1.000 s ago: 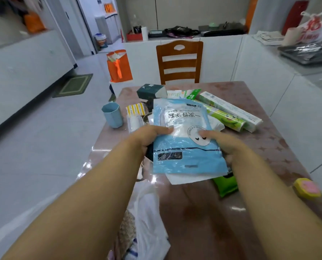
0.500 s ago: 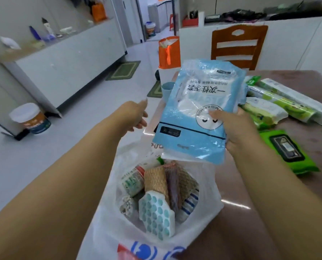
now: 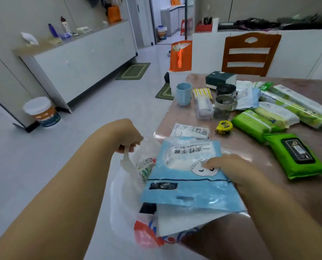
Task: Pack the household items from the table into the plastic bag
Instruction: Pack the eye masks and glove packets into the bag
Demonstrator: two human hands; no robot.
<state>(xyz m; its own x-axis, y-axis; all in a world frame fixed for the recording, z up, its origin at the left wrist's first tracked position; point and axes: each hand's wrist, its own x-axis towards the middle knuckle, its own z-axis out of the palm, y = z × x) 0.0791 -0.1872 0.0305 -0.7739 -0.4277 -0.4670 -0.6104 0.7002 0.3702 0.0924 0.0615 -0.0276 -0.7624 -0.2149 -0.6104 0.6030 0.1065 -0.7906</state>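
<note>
A white plastic bag (image 3: 124, 199) hangs at the table's near left corner. My left hand (image 3: 129, 136) is shut on its handle and holds it up. My right hand (image 3: 229, 169) grips a light blue packet of disposable gloves (image 3: 186, 177) with a white packet under it, lying flat over the bag's mouth. A bottle with a green label (image 3: 146, 167) shows inside the bag. On the brown table (image 3: 246, 145) remain a clear sachet (image 3: 191, 130), a yellow tape measure (image 3: 224, 126), green wipes packs (image 3: 295, 156), long roll boxes (image 3: 297, 107), a blue cup (image 3: 183, 93) and jars (image 3: 223, 106).
A wooden chair (image 3: 250, 54) stands behind the table. An orange paper bag (image 3: 180, 55) sits on a white box by the table's left side. A paint bucket (image 3: 42, 111) and white cabinets (image 3: 81, 61) line the left of the tiled floor.
My left hand has taken hold of the bag's handle. My right hand has lowered the blue packet from an upright hold down onto the bag's mouth.
</note>
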